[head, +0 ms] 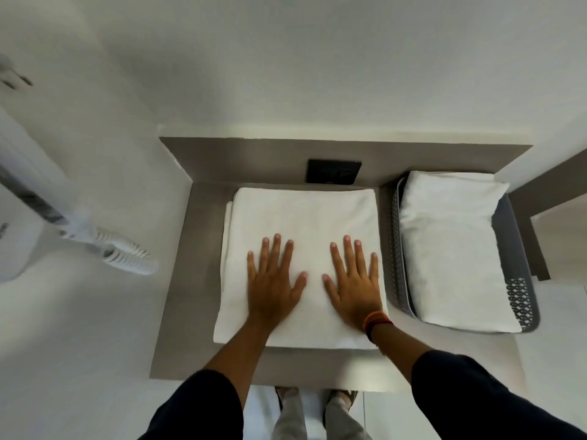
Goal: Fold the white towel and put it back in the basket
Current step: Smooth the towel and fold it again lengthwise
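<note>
So the desk (190, 312) here is a smooth grey slab with a raised back panel, tucked against a plain white wall (317, 58), pretty bare little corner overall. There's a flat black square plate (334, 172) set into the back panel, and off to the left a white appliance with a coiled cord (127, 254) hanging on the wall, kinda blurry. The white towel (301, 217) is lying in the middle of the desk, already folded into a thick, soft-looking rectangle with layered edges showing on the left side. Both hands are pressed flat on top of it, fingers spread, so neither grip is actually holding anything: left hand (274, 282) on the near-left part, right hand (355, 281) next to it, thumbs pointing at each other without touching. The right wrist has a red and black band (376, 323). Just right of the towel sits a grey plastic basket (521, 300) with perforated lattice walls, and another folded white towel (451, 249) fills it, puffy like a pillow. Dark sleeves (476, 392) at the bottom.
</note>
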